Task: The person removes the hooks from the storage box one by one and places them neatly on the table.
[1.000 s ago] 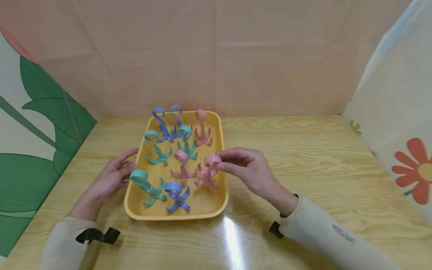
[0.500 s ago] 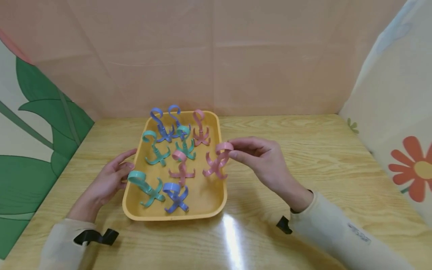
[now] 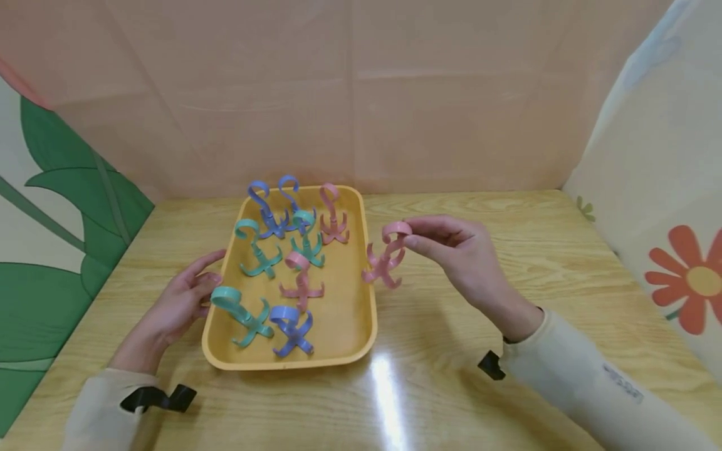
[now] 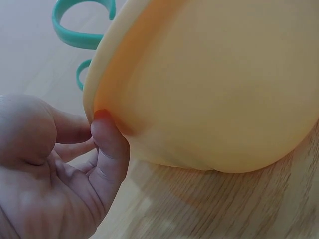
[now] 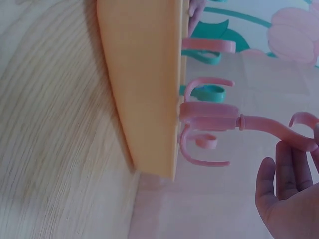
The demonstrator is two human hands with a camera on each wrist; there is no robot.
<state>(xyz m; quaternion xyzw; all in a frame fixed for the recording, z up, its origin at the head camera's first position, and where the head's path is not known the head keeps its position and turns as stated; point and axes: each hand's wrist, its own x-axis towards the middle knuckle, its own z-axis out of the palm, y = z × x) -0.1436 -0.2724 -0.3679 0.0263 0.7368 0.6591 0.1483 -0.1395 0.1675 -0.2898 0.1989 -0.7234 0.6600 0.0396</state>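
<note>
Right hand (image 3: 459,250) raised above the worktop (image 3: 507,376), fingertips pinching the top loop of a pink hook (image 3: 386,257), dangling prongs-down just beside the yellow tray's (image 3: 344,357) right rim, outside it. Left hand (image 3: 183,297) low on the worktop, fingers loosely extended, thumb tip pressed against the tray's left wall, gripping nothing.

A light wooden tabletop with wavy grain (image 3: 507,250) fills the space, a bright glare patch near its front edge. Behind its far edge hangs a plain peach-pink backdrop sheet (image 3: 361,94). The left panel (image 3: 51,207) shows big green leaves; the pale right panel (image 3: 665,188) shows an orange-red flower.
</note>
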